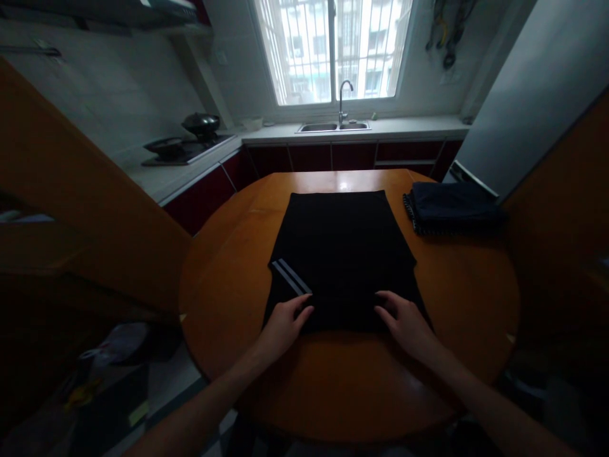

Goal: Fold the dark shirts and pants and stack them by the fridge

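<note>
A black garment (347,247), perhaps a shirt, lies flat in front of me on the round wooden table. Two pale stripes (291,277) run slantwise across its left part. My left hand (285,324) rests at the near left of the cloth, just below the stripes, thumb and fingers apart. At the near right, my right hand (406,325) mirrors it, its thumb and forefinger also spread. Both hands seem to touch the cloth, though the dark fabric hides the exact contact. Neither hand shows any cloth gripped.
The wooden table (342,381) fills the middle. Folded dark clothes (454,206) are stacked at its far right. Beyond are a counter with a sink (318,127) and, left, a stove with a wok (200,123). A fridge (528,95) stands right.
</note>
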Demonstrator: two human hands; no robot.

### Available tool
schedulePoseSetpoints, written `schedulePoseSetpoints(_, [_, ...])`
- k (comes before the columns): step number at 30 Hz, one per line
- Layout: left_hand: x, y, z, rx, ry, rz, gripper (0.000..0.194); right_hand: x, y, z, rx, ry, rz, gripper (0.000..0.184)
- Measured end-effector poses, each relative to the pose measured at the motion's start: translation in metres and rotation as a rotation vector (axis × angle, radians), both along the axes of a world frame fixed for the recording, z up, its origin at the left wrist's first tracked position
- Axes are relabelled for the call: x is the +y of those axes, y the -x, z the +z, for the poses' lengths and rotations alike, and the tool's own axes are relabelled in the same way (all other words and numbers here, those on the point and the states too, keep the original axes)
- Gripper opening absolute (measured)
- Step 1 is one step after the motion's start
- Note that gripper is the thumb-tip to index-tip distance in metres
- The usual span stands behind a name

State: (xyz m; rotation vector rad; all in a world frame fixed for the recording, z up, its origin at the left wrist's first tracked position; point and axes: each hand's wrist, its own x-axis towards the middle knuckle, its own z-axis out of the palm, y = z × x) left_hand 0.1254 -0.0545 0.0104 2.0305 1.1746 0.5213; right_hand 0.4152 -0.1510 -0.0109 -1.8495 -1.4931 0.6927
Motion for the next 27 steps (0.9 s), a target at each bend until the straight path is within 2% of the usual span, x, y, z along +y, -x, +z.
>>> schedulePoseSetpoints(3, [0.004, -0.001, 0.0, 0.094, -0.05, 0.004, 0.037, 0.001, 0.004, -0.003, -0.178, -0.014, -0.039, 0.039])
schedulePoseSetpoints(6, [0.007, -0.003, -0.001, 0.118, -0.168, -0.032, 0.035, 0.001, 0.006, -0.005, -0.326, -0.054, -0.056, 0.038])
schedulePoseSetpoints(10, [0.01, -0.002, -0.007, 0.126, -0.293, -0.074, 0.032, 0.001, 0.006, -0.007, -0.403, -0.098, -0.042, 0.037])
schedulePoseSetpoints(15, [0.011, -0.001, -0.01, 0.06, -0.22, -0.03, 0.037, 0.002, 0.006, -0.004, -0.258, -0.084, -0.056, 0.041])
schedulePoseSetpoints(19, [0.003, 0.003, 0.003, -0.017, -0.115, -0.02, 0.043, -0.003, 0.005, 0.003, -0.016, -0.077, -0.061, 0.049])
schedulePoseSetpoints(21, [-0.004, 0.007, 0.01, -0.04, -0.089, -0.12, 0.042, -0.011, 0.003, 0.009, 0.077, -0.089, 0.022, 0.044])
schedulePoseSetpoints(23, [-0.012, 0.013, 0.016, -0.027, -0.061, -0.325, 0.037, -0.022, 0.0, 0.016, 0.103, -0.079, 0.174, 0.033])
schedulePoseSetpoints(25, [-0.018, 0.019, 0.018, 0.0, -0.034, -0.535, 0.033, -0.033, -0.005, 0.022, 0.067, -0.046, 0.347, 0.022])
schedulePoseSetpoints(27, [-0.023, 0.024, 0.018, 0.024, -0.02, -0.645, 0.035, -0.043, -0.008, 0.025, 0.012, -0.02, 0.473, 0.019])
